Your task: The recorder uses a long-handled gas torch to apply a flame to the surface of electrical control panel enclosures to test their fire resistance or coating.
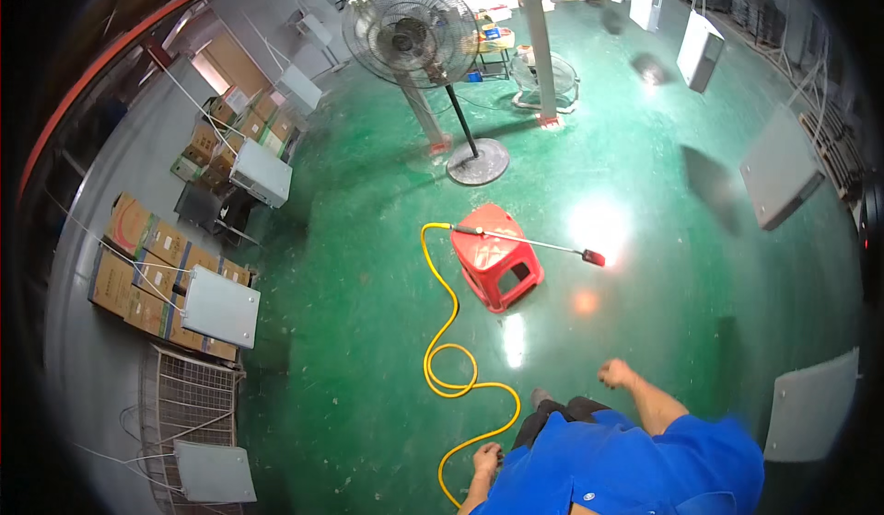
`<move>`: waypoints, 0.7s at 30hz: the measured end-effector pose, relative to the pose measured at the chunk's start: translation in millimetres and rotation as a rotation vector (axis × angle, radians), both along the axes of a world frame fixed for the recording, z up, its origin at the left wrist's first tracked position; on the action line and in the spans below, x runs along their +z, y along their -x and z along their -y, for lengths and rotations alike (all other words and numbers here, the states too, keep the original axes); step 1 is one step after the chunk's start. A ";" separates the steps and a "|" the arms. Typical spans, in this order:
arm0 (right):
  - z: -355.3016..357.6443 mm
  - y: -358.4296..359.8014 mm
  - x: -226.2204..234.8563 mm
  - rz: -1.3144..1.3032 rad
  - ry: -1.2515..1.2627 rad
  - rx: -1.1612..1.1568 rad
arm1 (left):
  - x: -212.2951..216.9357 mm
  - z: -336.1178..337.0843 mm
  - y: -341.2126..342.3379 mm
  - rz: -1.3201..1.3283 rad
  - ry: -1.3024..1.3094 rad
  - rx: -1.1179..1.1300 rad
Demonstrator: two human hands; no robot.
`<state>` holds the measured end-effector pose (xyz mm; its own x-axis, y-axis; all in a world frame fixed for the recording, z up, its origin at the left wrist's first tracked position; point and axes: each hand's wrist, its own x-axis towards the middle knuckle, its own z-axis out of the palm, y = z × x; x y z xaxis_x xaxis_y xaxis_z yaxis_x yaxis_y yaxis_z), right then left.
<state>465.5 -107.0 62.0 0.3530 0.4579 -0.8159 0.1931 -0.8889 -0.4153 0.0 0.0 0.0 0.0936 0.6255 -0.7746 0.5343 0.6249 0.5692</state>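
Green floor (pixel 368 349) is filling most of the room, with one red stool (pixel 491 250) standing near its middle. Across the seat one wand (pixel 543 243) is lying, its red-and-black head jutting past the edge, and one yellow hose (pixel 451 305) is running from its dark handle, making a single loop before leaving at the lower edge. Two fans are standing beyond: a pedestal fan (pixel 411 36) and a floor fan (pixel 545 81). At least nine pale grey boxes (pixel 221 305) are hanging along both sides, the outermost blurring. Cartons (pixel 166 242) are piling up at left, overlapping too much for counting; their printing is staying too small for reading. The right hand (pixel 615 374) is hanging free, fingers loosely bent, nothing showing in them. The left hand (pixel 486 458) is hovering just beside the hose; whether its fingers are clenching or relaxing, I cannot tell.
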 end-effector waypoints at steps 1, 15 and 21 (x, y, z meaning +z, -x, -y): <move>16.1 -11.5 7.4 0.088 -0.015 0.032 | -2.4 -5.7 -32.7 0.062 0.109 0.107; -264.0 -50.6 -48.3 -0.127 0.008 -0.228 | 67.3 -364.1 -117.0 -0.061 -0.096 0.032; -431.7 -74.0 -89.5 -0.269 -0.086 -0.438 | 69.4 -537.5 -200.7 -0.226 -0.382 -0.449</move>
<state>539.5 324.7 -27.5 0.3095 0.3838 -0.8700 -0.3135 -0.8226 -0.4744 200.7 537.5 69.4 0.2710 0.7997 -0.5358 0.8306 0.0870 0.5500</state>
